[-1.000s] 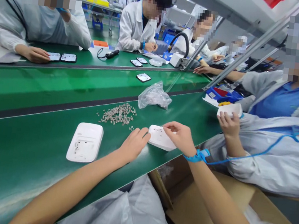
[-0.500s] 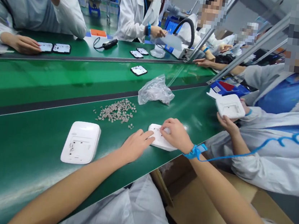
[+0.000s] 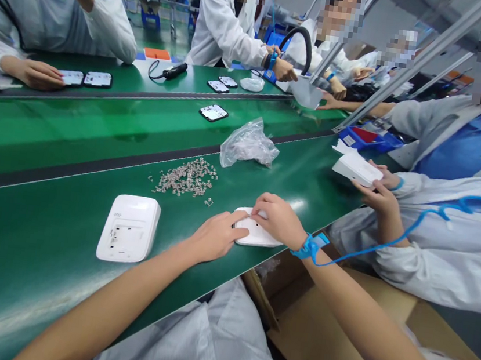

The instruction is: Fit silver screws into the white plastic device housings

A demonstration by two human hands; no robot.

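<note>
A white plastic housing [image 3: 258, 238] lies at the table's near edge, partly covered by both hands. My left hand [image 3: 215, 236] grips its left end, with the forefinger on top and the thumb at the near side. Over the housing's top face, my right hand [image 3: 278, 218] is closed in a pinch with its fingertips pressed down beside the left forefinger. Whatever sits in that pinch is too small to make out. A pile of small metal clips [image 3: 186, 178] lies beyond my left hand. Another white housing [image 3: 128, 229] rests to the left, its recessed face up.
A clear plastic bag [image 3: 250, 146] lies behind the housing. Past it runs a green conveyor belt [image 3: 111, 120] carrying a black-rimmed board [image 3: 213, 112]. On the right, a co-worker's hands hold a white box-shaped part [image 3: 358, 168]. A blue coiled cord [image 3: 419, 225] trails from my right wrist.
My left hand has moved onto the housing's end, and the housing has turned slightly. My right fingertips have shifted left. The co-worker on the right has tilted their part; the belt's board has moved left.
</note>
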